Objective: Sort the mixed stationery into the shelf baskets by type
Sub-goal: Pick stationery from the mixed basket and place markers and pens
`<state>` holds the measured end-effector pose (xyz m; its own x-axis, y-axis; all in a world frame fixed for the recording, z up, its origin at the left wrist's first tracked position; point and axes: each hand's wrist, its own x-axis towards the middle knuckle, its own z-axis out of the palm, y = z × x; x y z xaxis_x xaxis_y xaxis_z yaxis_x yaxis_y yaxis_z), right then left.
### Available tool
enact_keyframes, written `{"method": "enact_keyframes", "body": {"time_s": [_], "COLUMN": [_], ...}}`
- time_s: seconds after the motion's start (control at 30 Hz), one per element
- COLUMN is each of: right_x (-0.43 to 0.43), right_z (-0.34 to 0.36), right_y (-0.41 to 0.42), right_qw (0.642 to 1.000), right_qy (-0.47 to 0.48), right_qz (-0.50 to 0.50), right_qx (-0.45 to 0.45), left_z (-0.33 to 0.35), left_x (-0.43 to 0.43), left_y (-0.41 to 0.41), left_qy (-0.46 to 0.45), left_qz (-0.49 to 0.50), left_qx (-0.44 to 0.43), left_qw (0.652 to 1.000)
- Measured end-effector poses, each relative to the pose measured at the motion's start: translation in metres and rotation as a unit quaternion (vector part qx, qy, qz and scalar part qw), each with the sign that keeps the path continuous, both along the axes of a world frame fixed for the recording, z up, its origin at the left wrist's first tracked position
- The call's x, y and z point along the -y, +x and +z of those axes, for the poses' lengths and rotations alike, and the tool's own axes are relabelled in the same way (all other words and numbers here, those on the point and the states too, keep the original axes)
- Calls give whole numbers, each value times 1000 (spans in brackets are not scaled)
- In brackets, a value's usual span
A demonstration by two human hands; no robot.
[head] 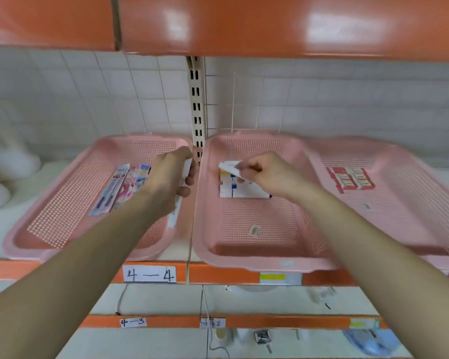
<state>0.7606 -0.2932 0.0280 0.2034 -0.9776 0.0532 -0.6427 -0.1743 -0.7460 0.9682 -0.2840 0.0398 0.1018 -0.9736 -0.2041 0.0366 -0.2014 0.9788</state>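
Three pink baskets sit side by side on an orange-edged shelf (218,274) against a tiled wall; the left basket (24,242) holds a few long packets (119,187) lying side by side towards its back; the middle basket (244,263) holds a neat block of white boxes (244,191) with blue and yellow marks, near its back left corner; the right basket (373,149) holds a block of red boxes (350,180). The left hand (170,174) hangs over the right edge of the left basket, fingers curled round a long white pack (175,213) that runs lengthwise out of the fist on both sides, its lower end over the basket's right wall. The right hand (267,172) reaches into the middle basket, fingertips and thumb pinching a small white box (227,165), tilted, just above the white boxes at their back edge; whether it touches them cannot be told. A barcode sticker (254,230) lies on the middle basket's floor; a label (149,273) reading "4—4" is stuck to the shelf edge below the left basket.
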Motion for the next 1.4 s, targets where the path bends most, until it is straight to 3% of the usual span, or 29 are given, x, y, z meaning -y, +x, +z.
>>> {"method": "enact_keyframes", "body": {"time_s": [0.1,0.27,0.47,0.83,0.93,1.03,1.1,1.13,1.4], "right_x": [6,8,15,26,20,1,-15,-23,-44], "right_z": [-21,-48,-52,-49,-43,-27,-16,-12,-4], "right_y": [-1,7,11,11,14,27,37,40,38], "right_qw": [984,958,946,953,975,997,973,963,955], "right_qy": [7,19,10,18,7,60,117,137,138], "right_qz": [39,79,82,22,7,-4,22,35,34], "right_qx": [-173,-276,-313,-301,-223,40,196,231,262], "left_z": [1,-2,-11,-9,-10,-13,-14,-14,-21], "left_x": [-4,-9,-9,-7,-5,-2,0,1,-5], "left_y": [-1,1,1,2,1,-3,-7,-9,-25], "left_qy": [17,-9,-66,-110,-110,-109,-113,-118,-141], "left_qz": [-5,-19,-6,-15,-16,-5,4,8,1], "left_qx": [-49,-37,70,101,95,92,85,85,111], "left_qw": [999,999,995,989,989,990,990,989,984]}}
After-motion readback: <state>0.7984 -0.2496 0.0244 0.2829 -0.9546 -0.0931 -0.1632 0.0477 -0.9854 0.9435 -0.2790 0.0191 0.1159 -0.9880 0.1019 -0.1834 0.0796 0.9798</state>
